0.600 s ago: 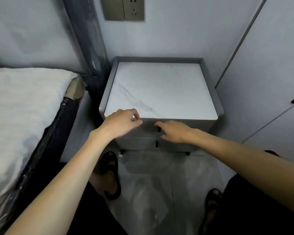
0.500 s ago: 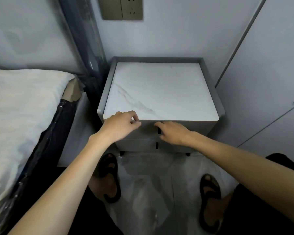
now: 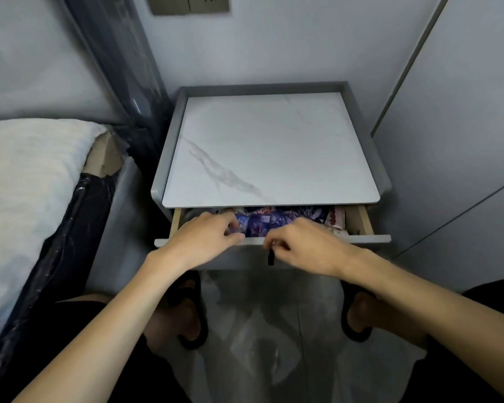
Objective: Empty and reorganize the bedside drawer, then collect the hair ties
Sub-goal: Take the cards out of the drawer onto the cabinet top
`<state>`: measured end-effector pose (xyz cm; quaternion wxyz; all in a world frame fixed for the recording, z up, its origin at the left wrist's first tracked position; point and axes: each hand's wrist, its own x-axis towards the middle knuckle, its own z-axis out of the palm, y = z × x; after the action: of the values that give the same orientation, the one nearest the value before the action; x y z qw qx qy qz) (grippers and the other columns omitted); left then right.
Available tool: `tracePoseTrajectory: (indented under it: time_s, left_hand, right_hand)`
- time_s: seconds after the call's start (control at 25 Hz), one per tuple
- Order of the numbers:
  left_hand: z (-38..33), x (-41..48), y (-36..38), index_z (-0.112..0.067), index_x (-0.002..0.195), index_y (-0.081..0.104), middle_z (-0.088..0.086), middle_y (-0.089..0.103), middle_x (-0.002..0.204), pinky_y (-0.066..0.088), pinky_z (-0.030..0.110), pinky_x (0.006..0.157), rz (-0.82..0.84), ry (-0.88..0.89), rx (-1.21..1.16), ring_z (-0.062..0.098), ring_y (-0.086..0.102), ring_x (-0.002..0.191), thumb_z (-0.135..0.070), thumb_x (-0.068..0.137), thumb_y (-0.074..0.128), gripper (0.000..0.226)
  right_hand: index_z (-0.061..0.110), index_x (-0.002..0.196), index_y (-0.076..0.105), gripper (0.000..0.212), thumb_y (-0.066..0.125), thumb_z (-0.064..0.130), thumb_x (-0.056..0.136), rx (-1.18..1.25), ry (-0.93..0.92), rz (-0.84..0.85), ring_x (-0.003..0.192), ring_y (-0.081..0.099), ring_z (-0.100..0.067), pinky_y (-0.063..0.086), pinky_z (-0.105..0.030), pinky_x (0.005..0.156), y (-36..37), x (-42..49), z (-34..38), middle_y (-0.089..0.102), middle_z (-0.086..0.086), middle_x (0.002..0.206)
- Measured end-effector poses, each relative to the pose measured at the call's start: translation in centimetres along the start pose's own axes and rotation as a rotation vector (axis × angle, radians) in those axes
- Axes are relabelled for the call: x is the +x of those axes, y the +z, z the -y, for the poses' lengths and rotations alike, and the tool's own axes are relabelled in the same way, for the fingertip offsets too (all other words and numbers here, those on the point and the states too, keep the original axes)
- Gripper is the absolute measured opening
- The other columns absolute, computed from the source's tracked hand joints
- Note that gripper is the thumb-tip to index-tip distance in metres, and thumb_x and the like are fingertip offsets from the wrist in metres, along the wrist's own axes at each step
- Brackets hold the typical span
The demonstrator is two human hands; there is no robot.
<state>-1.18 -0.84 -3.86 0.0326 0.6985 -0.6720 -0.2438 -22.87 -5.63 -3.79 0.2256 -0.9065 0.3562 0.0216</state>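
The grey bedside cabinet [image 3: 271,146] has a white marble top. Its top drawer [image 3: 370,238] is pulled out a short way, showing blue and purple printed packets [image 3: 259,223] and a pink-and-white packet [image 3: 336,219] inside. My left hand [image 3: 207,237] is curled over the drawer's front edge, fingertips on the blue packets. My right hand [image 3: 300,245] grips the front edge at the small black handle [image 3: 271,258]. No hair ties are visible; most of the drawer is hidden under the top.
A bed with a white mattress [image 3: 26,181] and black plastic-wrapped frame stands close on the left. A grey wardrobe door [image 3: 460,141] is on the right. My feet in black sandals [image 3: 191,312] rest on the grey tiled floor below the cabinet.
The top drawer was closed and is now pulled partly open. Both hands moved toward me with the drawer front. The view has moved closer to the cabinet.
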Motion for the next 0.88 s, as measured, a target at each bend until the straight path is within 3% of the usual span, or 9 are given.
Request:
tracePoseTrajectory:
  time_s: [0.08, 0.2, 0.32, 0.48, 0.6, 0.72, 0.88]
  left_hand:
    - [-0.1, -0.3, -0.2, -0.027, 0.097, 0.063, -0.014, 0.064, 0.079, 0.051, 0.034, 0.08, 0.077, 0.003, 0.055, 0.008, 0.059, 0.079, -0.045, 0.095, 0.056, 0.019]
    - [-0.2, -0.9, -0.5, -0.025, 0.091, 0.064, -0.01, 0.069, 0.072, 0.054, 0.032, 0.078, 0.189, 0.001, -0.009, 0.008, 0.065, 0.07, -0.04, 0.096, 0.057, 0.017]
    - [0.6, -1.2, -0.4, -0.028, 0.097, 0.064, -0.01, 0.071, 0.083, 0.053, 0.033, 0.078, 0.194, -0.037, -0.014, 0.01, 0.065, 0.079, -0.045, 0.095, 0.057, 0.018]
    - [1.2, -0.7, -0.1, -0.029, 0.105, 0.062, -0.013, 0.07, 0.097, 0.052, 0.038, 0.085, 0.108, -0.047, -0.01, 0.008, 0.063, 0.092, -0.047, 0.093, 0.058, 0.022]
    - [1.2, -0.3, 0.7, -0.024, 0.124, 0.055, -0.004, 0.056, 0.13, 0.045, 0.038, 0.099, 0.082, -0.008, 0.072, 0.017, 0.05, 0.122, -0.044, 0.094, 0.058, 0.036]
    - [1.6, 0.4, 1.7, -0.021, 0.141, 0.038, 0.003, 0.041, 0.145, 0.04, 0.04, 0.105, 0.063, -0.011, 0.153, 0.024, 0.038, 0.136, -0.044, 0.092, 0.061, 0.059]
    - [2.9, 1.3, 3.2, -0.017, 0.143, 0.026, 0.012, 0.045, 0.144, 0.046, 0.043, 0.098, 0.124, -0.094, 0.241, 0.031, 0.047, 0.129, -0.045, 0.086, 0.069, 0.077]
  right_hand:
    - [0.024, 0.105, 0.07, 0.022, 0.054, 0.017, 0.092, 0.042, 0.031, -0.054, 0.055, 0.048, 0.003, 0.036, -0.013, 0.055, -0.6, -0.5, -0.7, 0.061, 0.013, 0.077]
    - [0.018, 0.107, 0.072, 0.021, 0.056, 0.015, 0.094, 0.077, 0.031, 0.145, 0.069, 0.059, 0.002, 0.05, -0.019, 0.069, 0.3, -1.2, -1.8, 0.07, 0.009, 0.089]
    - [0.018, 0.106, 0.075, 0.017, 0.063, 0.019, 0.093, 0.186, -0.013, 0.298, 0.083, 0.064, 0.001, 0.052, -0.023, 0.082, 0.9, -1.7, -2.2, 0.073, 0.01, 0.097]
    - [0.018, 0.112, 0.073, 0.02, 0.065, 0.019, 0.093, 0.247, -0.072, 0.485, 0.075, 0.058, 0.009, 0.043, -0.008, 0.072, 1.7, -2.4, -1.6, 0.067, 0.018, 0.092]
    - [0.017, 0.115, 0.072, 0.023, 0.066, 0.02, 0.092, 0.303, -0.088, 0.584, 0.088, 0.066, -0.006, 0.052, -0.025, 0.084, 2.6, -3.1, -1.2, 0.073, 0.006, 0.104]
    - [0.018, 0.118, 0.069, 0.026, 0.064, 0.02, 0.093, 0.312, -0.09, 0.623, 0.097, 0.067, -0.014, 0.052, -0.039, 0.093, 3.2, -3.0, -1.3, 0.072, 0.001, 0.108]
    - [0.021, 0.12, 0.066, 0.028, 0.066, 0.025, 0.092, 0.33, -0.071, 0.645, 0.086, 0.067, -0.011, 0.054, -0.032, 0.081, 3.5, -2.2, -1.3, 0.073, 0.001, 0.101]
